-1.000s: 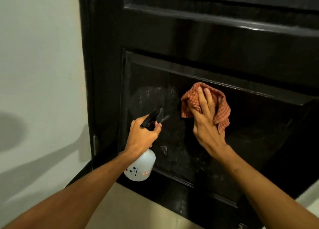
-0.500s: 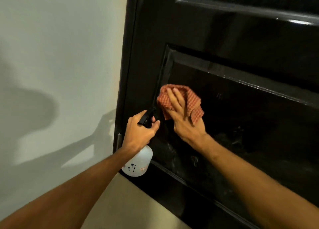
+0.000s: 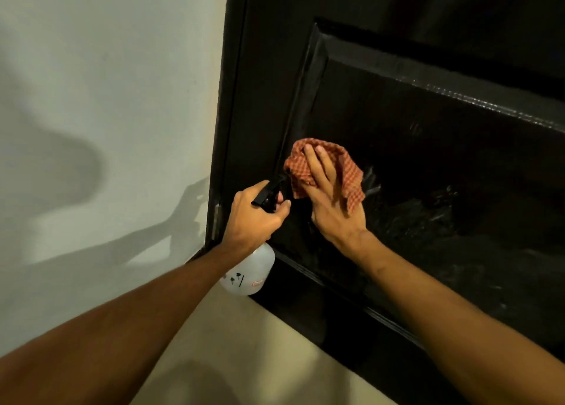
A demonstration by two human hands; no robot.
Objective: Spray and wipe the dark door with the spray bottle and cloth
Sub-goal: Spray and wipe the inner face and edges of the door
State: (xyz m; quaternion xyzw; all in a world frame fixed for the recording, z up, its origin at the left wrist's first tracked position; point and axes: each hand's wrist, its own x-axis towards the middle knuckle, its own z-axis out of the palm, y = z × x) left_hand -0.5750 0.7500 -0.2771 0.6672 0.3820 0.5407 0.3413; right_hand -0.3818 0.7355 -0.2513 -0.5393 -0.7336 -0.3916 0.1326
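The dark door fills the right side, with a recessed lower panel that shows wet streaks. My right hand lies flat on a red checked cloth and presses it against the panel near its left edge. My left hand grips the black trigger head of a white spray bottle, which hangs just left of the cloth and in front of the door's lower left corner. The nozzle points at the door.
A pale wall stands left of the door frame, with shadows of my arms on it. Beige floor runs below the door's bottom edge.
My right hand has slid the cloth left across the panel to its left edge, then slightly down. The view has shifted left. The left hand keeps the bottle in the same grip.
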